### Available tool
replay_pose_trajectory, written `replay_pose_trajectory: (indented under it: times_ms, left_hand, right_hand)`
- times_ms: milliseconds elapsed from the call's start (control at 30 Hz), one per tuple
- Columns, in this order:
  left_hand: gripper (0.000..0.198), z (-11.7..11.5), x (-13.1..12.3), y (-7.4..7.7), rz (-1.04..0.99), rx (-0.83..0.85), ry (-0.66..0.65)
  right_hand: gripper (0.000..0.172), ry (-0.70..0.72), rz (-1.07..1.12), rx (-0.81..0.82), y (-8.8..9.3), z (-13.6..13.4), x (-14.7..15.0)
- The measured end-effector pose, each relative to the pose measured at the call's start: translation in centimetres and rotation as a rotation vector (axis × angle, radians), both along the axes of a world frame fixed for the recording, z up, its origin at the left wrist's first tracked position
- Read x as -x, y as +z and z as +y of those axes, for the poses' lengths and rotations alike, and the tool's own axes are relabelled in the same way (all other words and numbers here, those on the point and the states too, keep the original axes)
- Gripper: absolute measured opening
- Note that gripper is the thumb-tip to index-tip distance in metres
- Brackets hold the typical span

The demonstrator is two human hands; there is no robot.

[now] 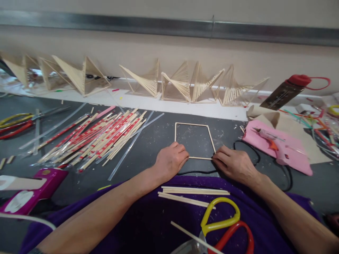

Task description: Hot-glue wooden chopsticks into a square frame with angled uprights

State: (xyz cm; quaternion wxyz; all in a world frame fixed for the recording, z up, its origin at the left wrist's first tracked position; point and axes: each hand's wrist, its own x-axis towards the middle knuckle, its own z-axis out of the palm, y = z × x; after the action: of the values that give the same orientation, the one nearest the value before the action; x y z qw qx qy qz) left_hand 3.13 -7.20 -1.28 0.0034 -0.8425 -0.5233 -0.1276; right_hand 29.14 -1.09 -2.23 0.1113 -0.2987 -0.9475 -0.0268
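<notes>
A four-sided frame of thin wooden sticks [192, 124] lies flat on the dark grey table. At its near left corner, my left hand [173, 157] is closed with the fingertips on the frame, hiding that corner. My right hand [234, 163] pinches the near right corner between thumb and fingers. Nearer to me, several loose wooden sticks [194, 191] rest on purple cloth [148, 218]. Beside them lie scissors [221, 225] with one yellow and one red handle, and a single stick crosses their blades.
Wrapped chopsticks [103, 137] and clear glue sticks [132, 150] are heaped at left. A hot glue gun [278, 144] sits on pink material at right, with a black cord. Curved stick models [174, 86] line the back. A brown bottle [284, 92] leans at the back right.
</notes>
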Motion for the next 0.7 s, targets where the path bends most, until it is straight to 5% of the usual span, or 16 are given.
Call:
replay_pose_trajectory:
  times_ms: [533,700]
  left_hand:
    - [0.029,0.0,0.1,0.2,-0.015,-0.001,0.009]
    - [0.027,0.5,1.8,1.5,-0.093,-0.027,0.125]
  right_hand:
    - [0.028,-0.027,-0.01,-0.087,-0.2,-0.1,0.1]
    - [0.024,-0.014,0.036,-0.127,0.0,0.0,-0.5]
